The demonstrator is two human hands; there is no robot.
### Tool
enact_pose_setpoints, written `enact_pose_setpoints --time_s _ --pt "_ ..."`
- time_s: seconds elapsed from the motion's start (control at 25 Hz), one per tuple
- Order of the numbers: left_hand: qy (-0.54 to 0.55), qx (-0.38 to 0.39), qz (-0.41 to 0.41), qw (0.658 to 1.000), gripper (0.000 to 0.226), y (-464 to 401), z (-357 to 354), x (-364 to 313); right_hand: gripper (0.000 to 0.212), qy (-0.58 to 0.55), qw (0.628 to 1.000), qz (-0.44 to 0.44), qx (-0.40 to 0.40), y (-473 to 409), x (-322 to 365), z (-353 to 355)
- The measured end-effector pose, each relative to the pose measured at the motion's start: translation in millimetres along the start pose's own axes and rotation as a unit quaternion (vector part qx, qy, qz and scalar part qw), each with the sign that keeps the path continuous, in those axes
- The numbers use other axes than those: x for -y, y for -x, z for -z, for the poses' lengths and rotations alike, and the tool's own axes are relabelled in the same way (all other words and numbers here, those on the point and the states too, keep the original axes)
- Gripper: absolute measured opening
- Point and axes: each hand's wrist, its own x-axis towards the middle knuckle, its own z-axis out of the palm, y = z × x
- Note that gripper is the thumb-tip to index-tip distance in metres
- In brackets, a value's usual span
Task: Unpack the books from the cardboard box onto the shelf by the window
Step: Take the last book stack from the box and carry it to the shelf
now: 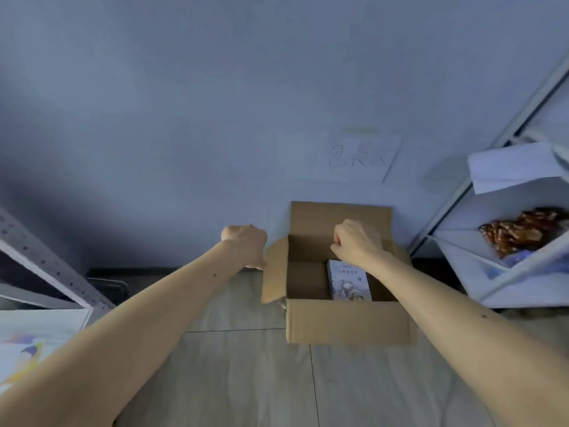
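Observation:
An open cardboard box (348, 322) stands on the floor against the wall. Its back flap leans upright on the wall and its left flap (274, 272) sticks out. Inside, at the right, lies a book (349, 285) with a pale illustrated cover. My left hand (246, 246) is at the left flap's upper edge, fingers curled down onto it. My right hand (357, 241) hovers over the box just above the book's far end. I see its back, and its fingers are bent and partly hidden, with nothing showing in them. The rest of the box's inside is dark.
A white shelf unit (498, 278) stands to the right of the box, holding white paper (514, 167) and a brown patterned item (523, 232). At the left is a grey metal rack (46, 260) with an illustrated sheet (30, 349) below. A paper note (360, 158) hangs on the wall.

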Motion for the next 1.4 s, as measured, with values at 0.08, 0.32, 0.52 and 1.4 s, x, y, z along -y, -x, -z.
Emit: enact_pose_setpoints --time_s 0.08,0.32,0.52,1.4 --pt "0.001 0.024 -0.015 1.000 0.029 -30.3 -13.0 -45.9 0.016 0.001 1.000 -0.010 0.028 -12.8 -52.0 -29.3" --pt "0.003 0.102 -0.046 0.994 0.032 -149.0 -62.5 -131.7 0.014 0.012 0.989 -0.057 0.135 -58.1 -149.9 -132.2" --pt "-0.005 0.155 -0.052 0.987 0.026 -259.5 -107.0 -177.8 0.011 0.000 0.980 -0.088 0.176 -119.2 -211.6 -211.4" --pt "0.457 0.394 0.083 0.793 0.060 -501.9 -412.8 -326.6 0.080 -0.360 0.809 -0.357 0.297 -308.2 -310.5 -596.9"
